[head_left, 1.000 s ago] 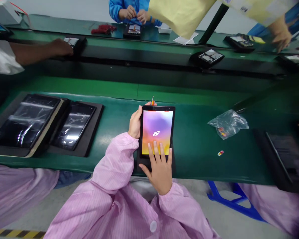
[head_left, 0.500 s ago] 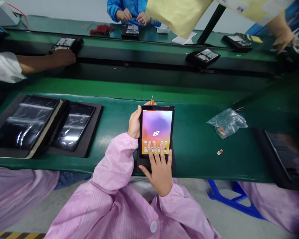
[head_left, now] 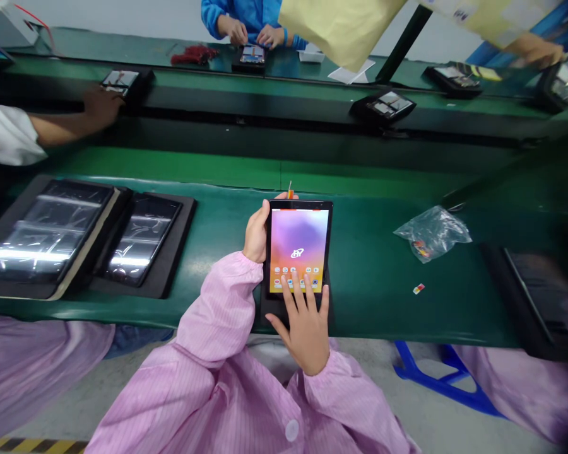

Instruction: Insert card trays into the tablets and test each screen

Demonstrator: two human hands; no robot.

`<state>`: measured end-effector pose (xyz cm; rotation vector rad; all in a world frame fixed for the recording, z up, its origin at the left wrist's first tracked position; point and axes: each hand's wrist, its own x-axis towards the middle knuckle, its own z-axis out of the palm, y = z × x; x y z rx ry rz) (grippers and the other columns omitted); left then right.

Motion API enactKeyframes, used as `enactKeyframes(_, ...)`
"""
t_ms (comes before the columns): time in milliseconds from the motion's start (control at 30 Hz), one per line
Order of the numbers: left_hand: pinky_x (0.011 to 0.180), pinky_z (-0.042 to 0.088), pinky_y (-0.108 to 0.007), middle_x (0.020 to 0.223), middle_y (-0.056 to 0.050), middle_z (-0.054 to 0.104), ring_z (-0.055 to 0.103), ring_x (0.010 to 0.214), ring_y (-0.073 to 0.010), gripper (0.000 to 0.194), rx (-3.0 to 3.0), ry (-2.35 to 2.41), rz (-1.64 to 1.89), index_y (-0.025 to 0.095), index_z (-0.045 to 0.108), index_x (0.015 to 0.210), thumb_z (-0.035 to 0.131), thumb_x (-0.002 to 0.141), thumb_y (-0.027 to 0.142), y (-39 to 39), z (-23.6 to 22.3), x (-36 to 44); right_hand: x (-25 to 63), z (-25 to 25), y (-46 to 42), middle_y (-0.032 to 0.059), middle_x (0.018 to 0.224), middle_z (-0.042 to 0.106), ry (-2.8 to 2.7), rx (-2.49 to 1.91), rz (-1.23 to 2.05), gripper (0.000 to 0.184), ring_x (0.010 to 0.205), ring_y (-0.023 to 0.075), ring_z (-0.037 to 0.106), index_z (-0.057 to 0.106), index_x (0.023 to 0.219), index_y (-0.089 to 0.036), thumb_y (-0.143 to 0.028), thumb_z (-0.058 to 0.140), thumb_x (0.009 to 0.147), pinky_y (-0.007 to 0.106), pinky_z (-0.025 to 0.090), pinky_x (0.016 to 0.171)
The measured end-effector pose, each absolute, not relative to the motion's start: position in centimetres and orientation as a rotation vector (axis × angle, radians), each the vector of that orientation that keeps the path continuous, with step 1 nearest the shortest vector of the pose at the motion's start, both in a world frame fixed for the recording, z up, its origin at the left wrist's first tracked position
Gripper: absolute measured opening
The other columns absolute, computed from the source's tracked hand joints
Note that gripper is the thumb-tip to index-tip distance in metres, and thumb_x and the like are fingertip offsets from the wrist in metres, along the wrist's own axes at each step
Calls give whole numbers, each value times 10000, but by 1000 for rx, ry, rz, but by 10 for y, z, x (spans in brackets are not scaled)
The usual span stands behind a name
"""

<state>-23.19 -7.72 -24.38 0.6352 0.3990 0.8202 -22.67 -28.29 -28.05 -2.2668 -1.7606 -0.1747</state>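
Note:
A black tablet (head_left: 298, 239) with a lit purple-to-orange screen and a row of icons stands tilted on a dark pad (head_left: 265, 309) at the near edge of the green bench. My left hand (head_left: 256, 232) grips its left edge, fingers curled round the top corner, where a small orange and red piece (head_left: 290, 191) sticks up. My right hand (head_left: 304, 318) lies at the tablet's bottom edge with fingers stretched out, fingertips touching the lower screen near the icons.
Two dark trays with wrapped tablets (head_left: 47, 230) (head_left: 139, 243) lie to the left. A clear plastic bag (head_left: 431, 233) and a small red-white chip (head_left: 419, 289) lie to the right, beside another dark tray (head_left: 539, 296). Other people's hands (head_left: 99, 101) work along the conveyor (head_left: 265, 120) behind.
The screen went from a plain wallpaper to showing a row of icons. My right hand slid slightly down the screen. The co-worker's hand at left moved along the conveyor.

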Motion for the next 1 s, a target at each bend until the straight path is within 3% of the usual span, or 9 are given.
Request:
enactKeyframes(200,1085,426,-424,1259,-96,667,614,1202,-274,437,641,378,813,173,666,1181,496,925,484,-78,-244,-232,-201,-258,-247,123,1481,461,-1668,-2138,-471,601,1403,307,359,468,1427,-173,-541,380,960,586,91,1179)
enactKeyframes(333,1090,420,-410,1231,-89,682,628,1179,-259,417,654,351,839,159,675,1160,475,942,453,-78,-244,-232,-183,-246,-206,131,1507,420,-1629,-2118,-583,622,1422,300,337,409,1465,-156,-530,353,971,583,65,1184)
enactKeyframes(633,1044,450,-428,1239,-104,676,642,1149,-276,435,693,366,836,178,677,1157,504,918,497,-79,-244,-233,-212,-278,-257,119,1538,372,-1730,-2219,-324,756,1432,327,301,206,1543,-183,-595,392,937,601,88,1171)
enactKeyframes(1000,1032,460,-400,1245,-116,670,661,1109,-245,466,678,341,836,149,646,1206,498,926,492,-80,-241,-234,-223,-284,-282,96,1521,406,-1769,-2254,-253,671,1407,330,333,398,1471,-163,-572,415,939,587,37,1178)
